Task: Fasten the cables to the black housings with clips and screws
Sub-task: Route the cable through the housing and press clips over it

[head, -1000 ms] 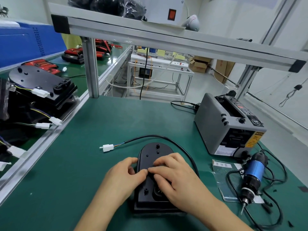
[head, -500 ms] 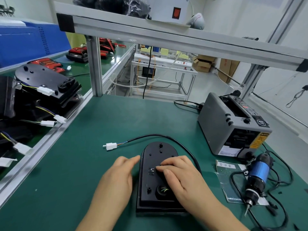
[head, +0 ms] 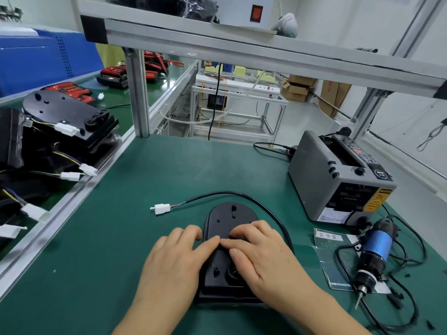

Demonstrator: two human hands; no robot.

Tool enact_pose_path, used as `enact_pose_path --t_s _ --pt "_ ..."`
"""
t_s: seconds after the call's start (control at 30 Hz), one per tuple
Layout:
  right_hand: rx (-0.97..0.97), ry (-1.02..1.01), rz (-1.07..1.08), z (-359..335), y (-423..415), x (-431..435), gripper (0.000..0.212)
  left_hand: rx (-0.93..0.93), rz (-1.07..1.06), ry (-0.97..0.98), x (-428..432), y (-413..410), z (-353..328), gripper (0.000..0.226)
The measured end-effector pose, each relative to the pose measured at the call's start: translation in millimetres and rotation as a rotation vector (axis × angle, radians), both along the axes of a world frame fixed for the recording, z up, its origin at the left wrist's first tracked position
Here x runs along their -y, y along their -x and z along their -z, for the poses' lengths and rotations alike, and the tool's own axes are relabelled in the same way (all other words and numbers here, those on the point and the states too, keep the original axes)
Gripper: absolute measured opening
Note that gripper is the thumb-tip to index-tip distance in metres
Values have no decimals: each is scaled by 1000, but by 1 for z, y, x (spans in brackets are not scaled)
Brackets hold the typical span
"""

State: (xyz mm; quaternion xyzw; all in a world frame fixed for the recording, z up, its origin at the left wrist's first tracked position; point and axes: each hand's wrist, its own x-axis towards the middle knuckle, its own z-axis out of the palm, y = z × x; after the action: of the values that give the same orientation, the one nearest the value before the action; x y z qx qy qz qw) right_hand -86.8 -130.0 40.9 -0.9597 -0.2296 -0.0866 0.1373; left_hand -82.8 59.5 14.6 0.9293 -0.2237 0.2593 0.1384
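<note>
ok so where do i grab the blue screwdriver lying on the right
Grip the electric screwdriver by its blue barrel, from above with the right hand. It lies on its side, bit pointing toward you, so the round barrel faces up bare; its black cord loops along both sides, so a side approach would likely snag.

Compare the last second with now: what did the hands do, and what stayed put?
The left hand, which had slid off to the left side of the black housing, has come back, its thumb meeting the right hand's index finger at the housing's middle. The right hand stayed pressing there. Housing, cable, white connector and electric screwdriver have not moved.
</note>
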Motion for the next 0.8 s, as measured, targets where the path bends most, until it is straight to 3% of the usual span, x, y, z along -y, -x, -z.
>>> enact_pose_path --t_s 0.23,0.5,0.63,0.8 --pt "-223 -413 83 7 -3 14 44 69 39 -119 -7 -7 -5 62" --pt "-204 -429 85 12 -3 13 43 82 83 -160 -5 -6 -4 55" --pt "-198 -440 88 12 -1 13 44 -46 120 -103 -6 -5 -14 67" --pt "-233 -480 77 12 -1 14 43 -202 111 31 1 2 -16 60"
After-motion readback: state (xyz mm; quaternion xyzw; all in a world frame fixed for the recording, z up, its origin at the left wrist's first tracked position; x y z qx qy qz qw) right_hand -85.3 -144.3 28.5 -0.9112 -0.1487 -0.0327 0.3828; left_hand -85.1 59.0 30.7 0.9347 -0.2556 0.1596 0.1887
